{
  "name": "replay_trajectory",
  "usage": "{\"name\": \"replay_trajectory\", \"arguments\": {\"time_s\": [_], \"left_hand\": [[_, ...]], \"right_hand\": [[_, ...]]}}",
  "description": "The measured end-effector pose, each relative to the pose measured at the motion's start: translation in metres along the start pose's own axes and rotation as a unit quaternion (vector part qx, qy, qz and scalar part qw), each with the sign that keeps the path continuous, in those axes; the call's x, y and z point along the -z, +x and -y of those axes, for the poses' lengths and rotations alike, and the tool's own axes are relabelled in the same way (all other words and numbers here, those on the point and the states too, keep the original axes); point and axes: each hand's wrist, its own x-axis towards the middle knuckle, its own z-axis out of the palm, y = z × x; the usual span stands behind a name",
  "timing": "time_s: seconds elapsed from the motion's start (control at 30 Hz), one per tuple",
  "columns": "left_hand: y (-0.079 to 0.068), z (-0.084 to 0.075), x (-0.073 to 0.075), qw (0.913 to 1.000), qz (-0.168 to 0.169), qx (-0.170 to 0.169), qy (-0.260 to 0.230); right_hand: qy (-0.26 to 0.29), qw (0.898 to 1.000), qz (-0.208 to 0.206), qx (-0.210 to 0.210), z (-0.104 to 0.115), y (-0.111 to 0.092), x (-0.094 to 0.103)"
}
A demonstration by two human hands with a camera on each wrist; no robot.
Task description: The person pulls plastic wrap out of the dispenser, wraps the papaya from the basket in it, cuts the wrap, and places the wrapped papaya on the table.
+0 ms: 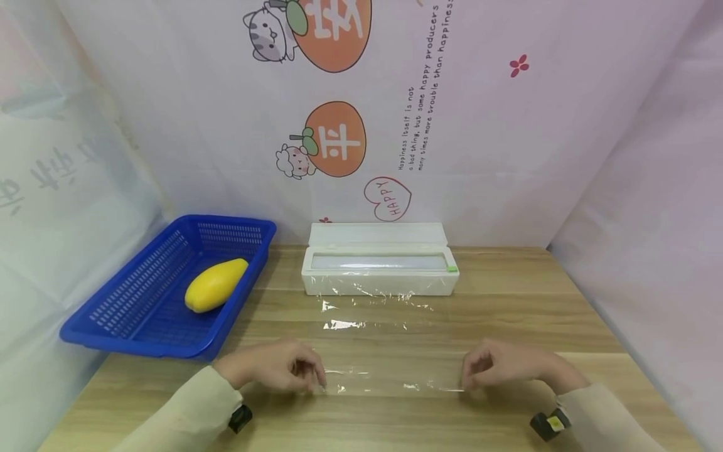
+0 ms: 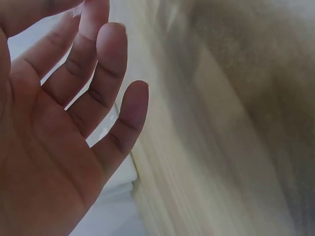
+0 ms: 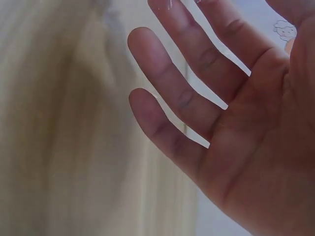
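A sheet of clear plastic wrap [image 1: 373, 351] stretches from a white dispenser box [image 1: 378, 282] toward the person, glinting where light catches it. The left hand [image 1: 282, 366] pinches its near left corner between thumb and fingertips. At the near right corner the right hand [image 1: 503, 364] pinches the wrap in the same way. Both wrist views show the other fingers loosely bent, the left palm [image 2: 44, 152] and the right palm [image 3: 256, 142] facing the camera. The box's lid [image 1: 378, 235] stands raised at the back, and a roll shows inside.
A blue plastic basket [image 1: 160, 348] stands at the left with a yellow, oblong papaya-like fruit [image 1: 216, 285] in it. Under everything lies a wood-grain table [image 1: 519, 295]. White printed cloth [image 1: 480, 157] hangs behind and along both sides. A small green piece [image 1: 452, 269] sits on the box's right end.
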Motion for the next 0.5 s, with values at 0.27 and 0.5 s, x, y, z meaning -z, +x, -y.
{"name": "replay_trajectory", "arguments": {"time_s": [0.27, 0.5], "left_hand": [[0.0, 0.003, -0.007, 0.9989, 0.034, 0.02, -0.023], [-0.001, 0.004, -0.011, 0.9985, 0.033, 0.038, -0.02]], "right_hand": [[0.022, 0.999, 0.023, -0.03, -0.001, 0.002, -0.012], [0.022, 0.999, -0.002, -0.048, 0.0, 0.003, -0.017]]}}
